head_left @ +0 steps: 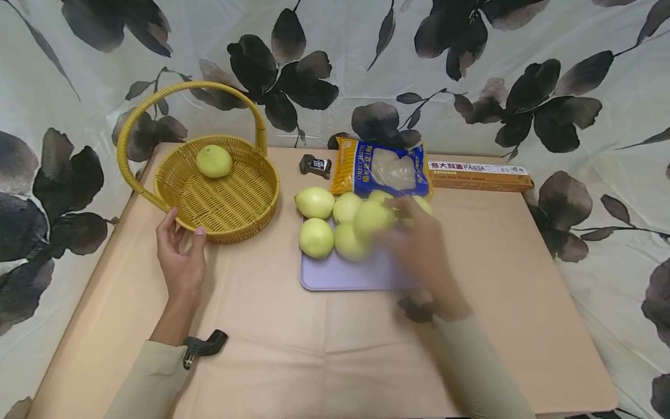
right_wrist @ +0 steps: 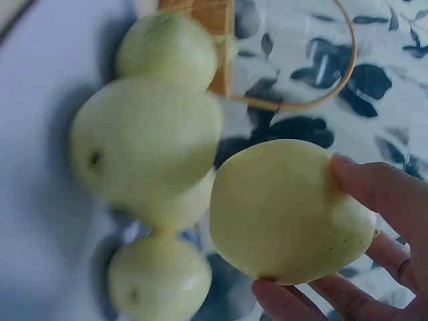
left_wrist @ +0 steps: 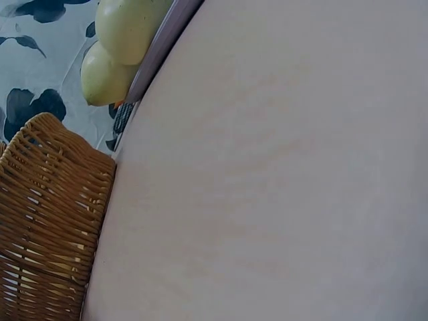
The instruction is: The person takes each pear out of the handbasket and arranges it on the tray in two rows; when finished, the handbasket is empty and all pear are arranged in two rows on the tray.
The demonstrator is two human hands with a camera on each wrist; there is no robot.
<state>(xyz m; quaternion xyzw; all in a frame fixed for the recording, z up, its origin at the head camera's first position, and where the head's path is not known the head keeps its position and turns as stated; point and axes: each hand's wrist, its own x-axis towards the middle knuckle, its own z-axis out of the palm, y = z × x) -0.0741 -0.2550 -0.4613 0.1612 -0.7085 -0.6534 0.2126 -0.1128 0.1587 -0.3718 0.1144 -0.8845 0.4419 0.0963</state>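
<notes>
My right hand [head_left: 419, 238], blurred in the head view, grips a pale yellow-green pear [right_wrist: 287, 210] between thumb and fingertips. The right wrist view shows this pear raised beside the other pears [right_wrist: 147, 144]. Several pears lie on a lavender tray [head_left: 335, 276], mostly along its far and left parts. At the yellow woven basket [head_left: 230, 233], my left hand [head_left: 182, 256] touches the near left side, fingertips by the foot of the handle and thumb against the wall. Inside the basket is one pear [head_left: 213, 161]. The left wrist view shows the basket wall [left_wrist: 53, 214] but not the hand.
Behind the tray lies a blue and yellow pasta bag [head_left: 387, 166]. A long pasta box [head_left: 478, 176] lies to its right, a small black packet [head_left: 315, 166] to its left. The basket's tall handle [head_left: 196, 85] arches over its far side. Floral cloth [head_left: 366, 70] hangs behind the table [head_left: 272, 337].
</notes>
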